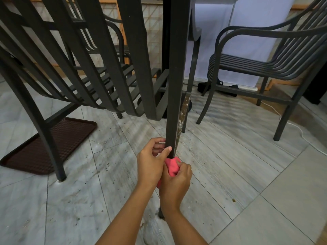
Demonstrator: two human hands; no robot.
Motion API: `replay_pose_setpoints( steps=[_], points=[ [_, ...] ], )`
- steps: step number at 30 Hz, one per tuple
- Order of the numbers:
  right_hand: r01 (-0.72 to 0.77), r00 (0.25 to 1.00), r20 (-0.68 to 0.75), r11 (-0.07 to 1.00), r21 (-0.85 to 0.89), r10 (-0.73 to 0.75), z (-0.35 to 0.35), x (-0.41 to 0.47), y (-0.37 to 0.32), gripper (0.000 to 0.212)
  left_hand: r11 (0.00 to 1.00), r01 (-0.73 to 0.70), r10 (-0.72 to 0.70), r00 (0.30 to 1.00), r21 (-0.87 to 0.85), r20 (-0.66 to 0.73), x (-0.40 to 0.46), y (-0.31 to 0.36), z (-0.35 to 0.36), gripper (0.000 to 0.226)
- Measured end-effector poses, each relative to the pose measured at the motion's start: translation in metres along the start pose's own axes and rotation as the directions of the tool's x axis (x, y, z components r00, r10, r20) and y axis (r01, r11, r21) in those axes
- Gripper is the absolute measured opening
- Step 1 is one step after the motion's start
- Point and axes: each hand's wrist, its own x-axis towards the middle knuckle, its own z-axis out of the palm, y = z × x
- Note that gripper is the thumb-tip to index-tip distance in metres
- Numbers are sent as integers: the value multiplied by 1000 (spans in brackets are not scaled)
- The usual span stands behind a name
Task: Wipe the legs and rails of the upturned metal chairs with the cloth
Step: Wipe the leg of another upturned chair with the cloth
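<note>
A dark metal chair leg (174, 96) runs down the middle of the view to the floor; its right edge shows pale, chipped patches. My left hand (151, 161) grips this leg low down, thumb across its front. Just below, my right hand (176, 179) holds a bunched pink cloth (172, 165) wrapped against the leg. The leg's lowest part is hidden behind my hands and wrists, with only its foot showing near the floor.
Slatted dark metal chairs (85, 68) crowd the left and centre. Another dark chair (261, 68) stands upright at right. A brown tray (44, 147) lies on the tiled floor at left. A white cable (299, 131) trails along the floor at right.
</note>
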Motion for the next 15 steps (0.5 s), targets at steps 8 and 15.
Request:
replay_pose_setpoints(
  steps=[8,15],
  points=[
    [-22,999,45,996,-90,26,-1,-6,15,27,1000,-15,15,1000,21,21,0,0,-2,30],
    [-102,986,116,987,-121,116,-9,-5,17,25,999,-4,3,1000,46,30,-3,-4,-5,28]
  ],
)
